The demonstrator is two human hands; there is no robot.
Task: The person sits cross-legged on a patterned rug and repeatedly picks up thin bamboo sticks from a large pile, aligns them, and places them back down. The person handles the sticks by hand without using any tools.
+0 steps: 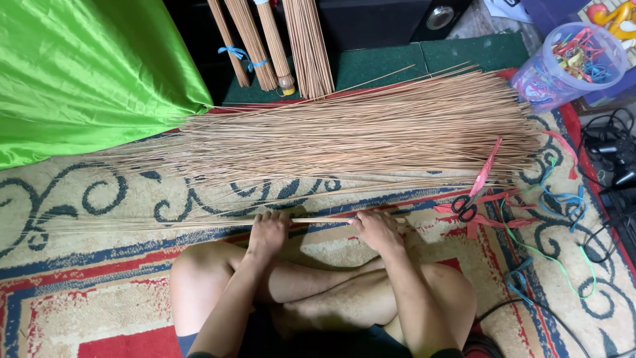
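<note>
Left hand point(268, 229), right hand point(374, 227) palm-down, both clenched around thin stick bundle point(199, 224).

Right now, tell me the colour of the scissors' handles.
Black. The scissors lie on the rug among red ribbon strips, right of the right hand; the head view shows them.

This looks like a room in a home used for handcraft on the floor. A patterned carpet point(99, 199) in cream, blue and red covers the ground, and a person sits on it cross-legged with bare knees. A broad heap of thin dry sticks point(358, 132) lies spread across the carpet, with tied stick bundles point(265, 40) leaning near a black speaker point(397, 20). A clear plastic tub of coloured bands point(570, 59), scissors point(467, 205) and loose ribbon strips point(556, 199) lie beside it. A green satin cloth point(86, 73) and tangled black cables point(609, 152) add to the domestic look.
</note>
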